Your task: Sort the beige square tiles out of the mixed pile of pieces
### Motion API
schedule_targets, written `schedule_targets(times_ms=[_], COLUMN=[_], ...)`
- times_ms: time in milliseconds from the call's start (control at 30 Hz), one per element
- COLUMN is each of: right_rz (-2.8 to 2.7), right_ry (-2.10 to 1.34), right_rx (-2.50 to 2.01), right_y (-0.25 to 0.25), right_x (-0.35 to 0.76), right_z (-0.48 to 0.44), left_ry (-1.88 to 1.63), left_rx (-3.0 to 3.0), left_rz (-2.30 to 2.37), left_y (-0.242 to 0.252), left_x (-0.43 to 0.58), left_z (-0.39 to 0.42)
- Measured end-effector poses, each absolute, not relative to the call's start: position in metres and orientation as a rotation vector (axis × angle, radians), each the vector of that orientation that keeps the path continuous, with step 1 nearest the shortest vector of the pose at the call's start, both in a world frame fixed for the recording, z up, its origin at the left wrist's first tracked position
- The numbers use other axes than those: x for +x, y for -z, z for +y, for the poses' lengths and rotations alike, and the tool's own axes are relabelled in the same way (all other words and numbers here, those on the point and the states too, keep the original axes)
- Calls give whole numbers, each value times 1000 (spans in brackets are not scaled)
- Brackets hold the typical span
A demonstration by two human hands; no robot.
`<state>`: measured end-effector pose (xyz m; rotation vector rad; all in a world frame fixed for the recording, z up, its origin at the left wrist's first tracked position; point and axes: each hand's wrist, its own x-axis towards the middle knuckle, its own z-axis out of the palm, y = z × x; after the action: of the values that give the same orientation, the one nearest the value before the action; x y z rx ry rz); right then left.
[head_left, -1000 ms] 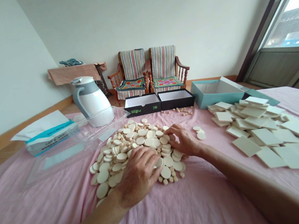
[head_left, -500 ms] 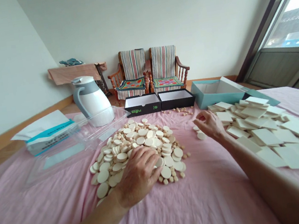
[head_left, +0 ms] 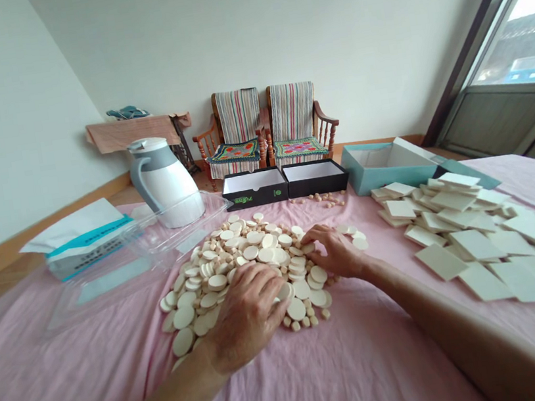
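Note:
A heap of pale round wooden discs (head_left: 217, 282), mixed with small wooden cubes (head_left: 306, 322), lies on the pink cloth in front of me. My left hand (head_left: 250, 309) rests palm down on the near side of the heap, fingers loosely spread and thumb apart, with nothing visibly gripped; its palm side is hidden. At the heap's right edge, my right hand (head_left: 333, 251) has thumb and fingers closed around a wooden disc (head_left: 308, 248). Just beyond that hand lies a small group of discs (head_left: 359, 241), apart from the heap.
Square wooden tiles (head_left: 476, 245) are piled at right before a light-blue box (head_left: 388, 177). Two black boxes (head_left: 257, 195) stand at the back, small cubes near them. A thermos jug (head_left: 171, 187), tissue pack (head_left: 89, 245) and clear plastic tray (head_left: 109, 279) occupy the left.
My right hand has moved left from beside the small group of discs to the heap's right edge and closed on a disc there. My left hand has stayed in place.

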<state>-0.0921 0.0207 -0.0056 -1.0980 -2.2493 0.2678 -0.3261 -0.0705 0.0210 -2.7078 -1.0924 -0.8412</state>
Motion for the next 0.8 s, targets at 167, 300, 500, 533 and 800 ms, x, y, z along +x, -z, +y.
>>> schedule_targets(times_ms=[167,300,500,533,800], right_rz=[-1950,-1667,-1711,-1779,-2253], right_ry=[-175,-54,-134,-172,-181], right_rx=[-1273,-1555,-1409,-1362,-1343], right_y=[-9,-11,3,7,13], right_x=[-61,-29,-41,-50,-111], right_z=[32,42,44,45,68], left_ry=[855,858,850,844,844], left_rx=[-2698,-2697,-2692,-2695,-2696], left_rz=[-1090,-1089,-1106,-1109,-1101], left_y=[-22,-24,-24,-24,-23], left_x=[-325,-325,-325,-325,-325], left_z=[-70,-70,-71,-71,-71])
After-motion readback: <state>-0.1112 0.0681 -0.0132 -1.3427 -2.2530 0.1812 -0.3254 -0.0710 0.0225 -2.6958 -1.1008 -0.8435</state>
